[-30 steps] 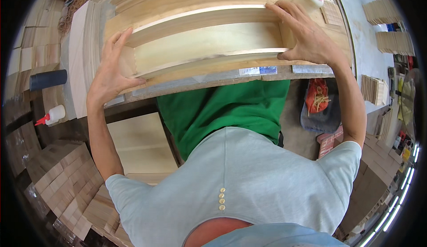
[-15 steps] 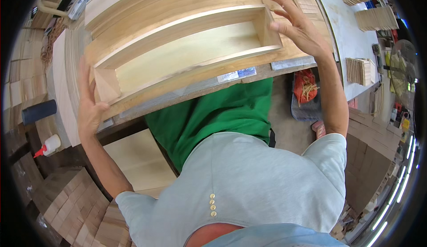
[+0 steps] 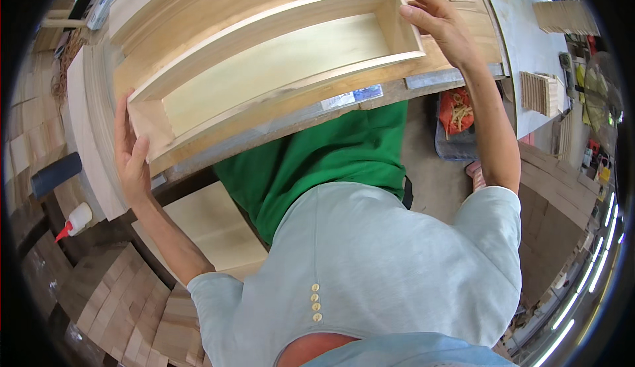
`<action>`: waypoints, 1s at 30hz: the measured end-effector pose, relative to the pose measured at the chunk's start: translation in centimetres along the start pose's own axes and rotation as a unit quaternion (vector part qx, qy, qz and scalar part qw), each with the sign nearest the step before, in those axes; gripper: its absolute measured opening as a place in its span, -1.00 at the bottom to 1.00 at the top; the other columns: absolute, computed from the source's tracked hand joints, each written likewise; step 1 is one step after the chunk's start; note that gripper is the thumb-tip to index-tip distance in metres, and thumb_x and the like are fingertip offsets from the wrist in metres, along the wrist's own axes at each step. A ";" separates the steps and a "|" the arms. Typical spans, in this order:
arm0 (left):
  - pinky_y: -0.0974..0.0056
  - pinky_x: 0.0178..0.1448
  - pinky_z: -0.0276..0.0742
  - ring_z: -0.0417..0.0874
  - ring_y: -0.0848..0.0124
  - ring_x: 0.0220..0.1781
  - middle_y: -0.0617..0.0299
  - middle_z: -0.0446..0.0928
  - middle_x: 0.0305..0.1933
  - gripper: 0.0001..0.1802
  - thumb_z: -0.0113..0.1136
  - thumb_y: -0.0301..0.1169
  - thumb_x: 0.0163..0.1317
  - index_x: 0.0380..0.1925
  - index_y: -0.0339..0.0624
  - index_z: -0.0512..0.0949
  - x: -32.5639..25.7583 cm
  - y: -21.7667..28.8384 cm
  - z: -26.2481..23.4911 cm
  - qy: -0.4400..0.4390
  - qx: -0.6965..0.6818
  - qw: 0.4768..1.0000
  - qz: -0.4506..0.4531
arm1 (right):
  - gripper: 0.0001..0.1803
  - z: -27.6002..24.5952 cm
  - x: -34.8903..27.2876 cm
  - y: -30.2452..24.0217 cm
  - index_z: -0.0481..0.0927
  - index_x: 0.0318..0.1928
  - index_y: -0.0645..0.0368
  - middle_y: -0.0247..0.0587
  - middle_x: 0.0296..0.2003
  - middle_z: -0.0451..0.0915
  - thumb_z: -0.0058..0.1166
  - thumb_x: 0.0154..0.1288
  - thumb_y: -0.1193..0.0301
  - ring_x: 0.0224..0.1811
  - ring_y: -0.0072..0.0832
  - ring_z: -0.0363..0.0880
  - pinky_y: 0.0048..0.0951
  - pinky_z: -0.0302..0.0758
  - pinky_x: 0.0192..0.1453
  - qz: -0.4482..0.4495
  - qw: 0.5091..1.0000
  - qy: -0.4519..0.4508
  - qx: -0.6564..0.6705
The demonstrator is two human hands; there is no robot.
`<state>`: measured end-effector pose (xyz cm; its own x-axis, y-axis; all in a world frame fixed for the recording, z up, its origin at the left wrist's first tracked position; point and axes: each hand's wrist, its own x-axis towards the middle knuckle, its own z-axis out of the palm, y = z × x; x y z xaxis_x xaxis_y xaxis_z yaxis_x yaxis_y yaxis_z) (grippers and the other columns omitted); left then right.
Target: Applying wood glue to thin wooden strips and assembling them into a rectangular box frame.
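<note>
A long, shallow wooden box of pale wood lies open side up on the workbench. My left hand grips the box's left end, with the fingers flat against its end wall. My right hand holds the right end, fingers curled over the far corner. The box sits slanted, with its right end farther from me.
A glue bottle with a red tip lies at lower left beside a dark cylinder. Stacks of small wood pieces fill the lower left. A pale panel leans under the bench. More wood stacks stand at right.
The view has turned, so the box now lies slanted with its open inside in full view. Both hands have slid out to grip the box's two ends.
</note>
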<state>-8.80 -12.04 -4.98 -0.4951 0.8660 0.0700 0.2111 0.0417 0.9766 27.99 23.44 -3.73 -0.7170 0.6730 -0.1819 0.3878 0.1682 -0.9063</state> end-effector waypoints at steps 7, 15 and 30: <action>0.20 0.56 -0.15 0.01 0.22 0.56 -0.01 0.02 0.52 -0.10 0.21 -0.15 0.24 0.44 -0.34 0.03 -1.6 -3.2 -1.4 0.062 -0.139 0.986 -0.066 | -0.36 0.6 -0.1 3.5 0.25 0.41 0.06 -0.18 0.31 0.34 -0.04 0.43 0.07 0.32 -0.39 0.29 -0.35 0.25 0.33 -0.031 0.998 0.031 0.041; 0.21 0.54 -0.07 0.09 0.22 0.52 0.02 0.09 0.49 0.05 0.35 -0.09 0.07 0.44 -0.31 0.04 -3.6 -0.7 0.3 0.065 -0.101 0.988 -0.099 | -0.40 0.4 -0.6 -2.0 0.30 0.38 0.09 -0.19 0.32 0.35 -0.08 0.45 0.09 0.33 -0.37 0.30 -0.32 0.21 0.39 -0.120 0.985 -0.019 -0.126; 0.11 0.54 -0.03 0.07 0.10 0.52 -0.03 0.09 0.49 0.13 0.51 -0.17 -0.18 0.43 -0.10 0.11 -0.3 3.4 1.3 0.009 0.301 0.953 0.043 | 0.23 6.9 1.4 -6.9 0.08 0.46 -0.13 -0.07 0.37 0.19 0.49 -0.31 0.22 0.39 0.02 0.14 0.01 0.20 0.42 -0.316 0.806 -0.113 -0.488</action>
<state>-6.86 -11.53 -1.93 -0.4681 0.8703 0.1530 0.6934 0.2544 0.6742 20.31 18.27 -0.37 -0.9942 0.1021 0.0336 0.0968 0.9864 -0.1330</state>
